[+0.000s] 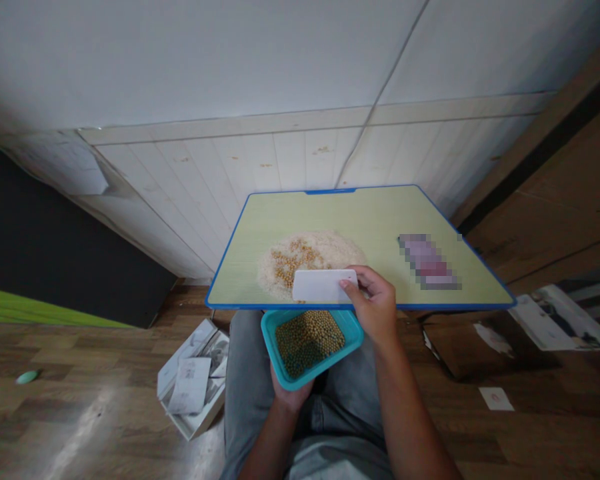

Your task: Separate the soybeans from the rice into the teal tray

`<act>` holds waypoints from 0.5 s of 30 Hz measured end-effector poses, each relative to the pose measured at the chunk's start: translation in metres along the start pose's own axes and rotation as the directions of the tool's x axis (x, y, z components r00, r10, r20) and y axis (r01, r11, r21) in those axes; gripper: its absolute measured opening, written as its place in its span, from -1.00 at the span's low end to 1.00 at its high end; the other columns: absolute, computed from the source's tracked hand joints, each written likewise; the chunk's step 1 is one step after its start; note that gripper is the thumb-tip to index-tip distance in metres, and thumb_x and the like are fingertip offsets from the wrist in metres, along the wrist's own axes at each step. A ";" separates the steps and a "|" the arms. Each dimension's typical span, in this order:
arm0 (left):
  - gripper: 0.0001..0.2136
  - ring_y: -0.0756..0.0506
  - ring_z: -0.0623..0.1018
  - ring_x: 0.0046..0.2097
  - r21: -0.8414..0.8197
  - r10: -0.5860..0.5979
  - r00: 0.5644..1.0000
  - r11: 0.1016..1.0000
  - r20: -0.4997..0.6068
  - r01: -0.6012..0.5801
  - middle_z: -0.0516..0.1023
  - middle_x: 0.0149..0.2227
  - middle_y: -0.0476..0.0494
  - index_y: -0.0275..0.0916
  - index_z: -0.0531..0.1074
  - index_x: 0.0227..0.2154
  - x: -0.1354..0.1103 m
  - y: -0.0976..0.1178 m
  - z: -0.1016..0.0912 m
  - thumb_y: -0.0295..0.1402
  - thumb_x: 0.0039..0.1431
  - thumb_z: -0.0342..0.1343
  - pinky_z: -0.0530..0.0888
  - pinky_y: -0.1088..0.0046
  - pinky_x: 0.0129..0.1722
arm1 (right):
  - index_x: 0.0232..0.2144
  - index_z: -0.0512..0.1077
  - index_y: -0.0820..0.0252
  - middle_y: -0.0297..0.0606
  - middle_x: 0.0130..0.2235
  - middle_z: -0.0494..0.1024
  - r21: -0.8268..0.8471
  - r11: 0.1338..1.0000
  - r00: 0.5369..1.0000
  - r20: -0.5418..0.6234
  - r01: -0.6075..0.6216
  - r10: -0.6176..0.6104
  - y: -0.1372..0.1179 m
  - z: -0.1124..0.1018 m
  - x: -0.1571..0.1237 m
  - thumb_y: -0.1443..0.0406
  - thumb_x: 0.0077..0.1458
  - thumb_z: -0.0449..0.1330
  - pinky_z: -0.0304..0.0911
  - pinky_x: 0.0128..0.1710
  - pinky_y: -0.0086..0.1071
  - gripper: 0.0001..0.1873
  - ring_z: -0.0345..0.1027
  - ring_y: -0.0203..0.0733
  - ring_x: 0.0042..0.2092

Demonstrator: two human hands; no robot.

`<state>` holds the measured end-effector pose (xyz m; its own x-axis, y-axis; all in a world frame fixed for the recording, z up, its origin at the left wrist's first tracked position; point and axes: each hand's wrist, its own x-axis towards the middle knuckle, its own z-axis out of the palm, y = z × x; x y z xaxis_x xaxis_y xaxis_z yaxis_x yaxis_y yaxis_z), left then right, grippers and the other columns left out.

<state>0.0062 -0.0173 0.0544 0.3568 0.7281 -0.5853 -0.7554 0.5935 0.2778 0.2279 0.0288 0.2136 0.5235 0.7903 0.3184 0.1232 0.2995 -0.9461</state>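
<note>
My right hand (374, 303) pinches a flat white plastic card (324, 285) at its right end, holding it on edge at the near rim of the small table (380, 213). Just behind the card lies a heap of white rice mixed with yellow beans (305, 257). My left hand (290, 395) holds a teal rectangular tray (353, 332) from underneath, just below the table's front edge. The tray is filled with yellow-green beans (307, 340).
The table has a pale green top and blue rim, with a blurred pinkish object (430, 261) on its right side. A white open box with papers (195, 380) lies on the wooden floor at left. Papers and cardboard (555, 320) lie at right. White panelled wall behind.
</note>
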 end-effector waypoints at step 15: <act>-0.53 -0.35 0.33 0.71 -0.098 0.002 0.996 0.995 -0.094 -0.011 0.69 0.49 -0.15 0.03 0.69 0.34 -0.001 -0.003 0.003 -0.08 0.57 0.05 0.29 -0.25 0.65 | -0.20 0.69 0.13 -0.23 -0.26 0.79 -0.042 0.998 0.933 -0.353 0.052 -0.064 0.002 -0.005 0.004 0.14 0.16 0.47 0.51 -0.21 -0.26 -0.78 0.69 -0.02 -0.21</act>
<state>0.0094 -0.0192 0.0563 0.3019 0.6937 -0.6540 -0.8094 0.5489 0.2087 0.2347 0.0301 0.2126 0.7785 0.5298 0.3364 0.1858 0.3175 -0.9299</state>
